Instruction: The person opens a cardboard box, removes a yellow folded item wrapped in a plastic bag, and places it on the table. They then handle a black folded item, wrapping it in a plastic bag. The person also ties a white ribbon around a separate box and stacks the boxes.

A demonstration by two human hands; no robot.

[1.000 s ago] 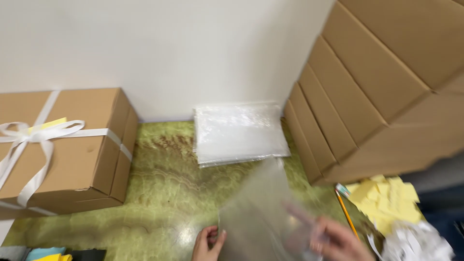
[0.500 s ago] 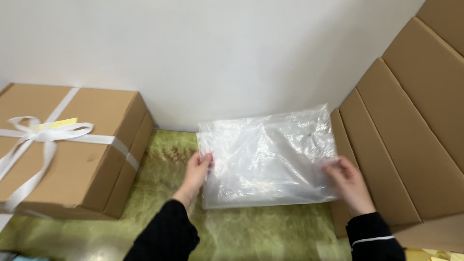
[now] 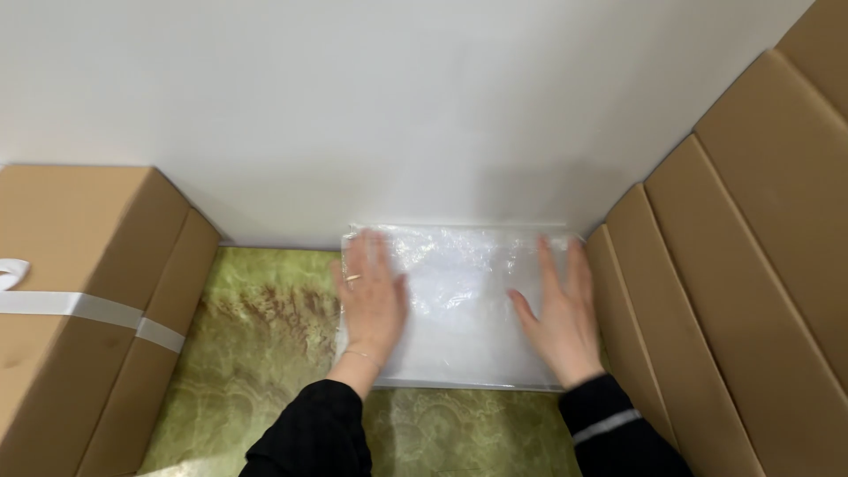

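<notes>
Fingers on both hands are spread flat, gripping nothing: your left hand presses palm-down on the left part of the stack of clear plastic bags, your right hand does the same near its right edge. That stack lies flat on the green marbled tabletop, back edge tight against the white wall, right edge just beside the leaning flat cardboard sheets. Risks as I read them: film on film is slick, so any sideways push from your palms likely shears the top bags off the pile rather than moving it whole. Uneven pressure could trap air and leave the top layer wrinkled. Your right wrist sits close to the cardboard sheets, which lean over that side; a bump from your sleeve might tip or slide them onto the bags. Ribboned brown box at left is well apart, so no conflict there. Front edge overhang I can't judge.
</notes>
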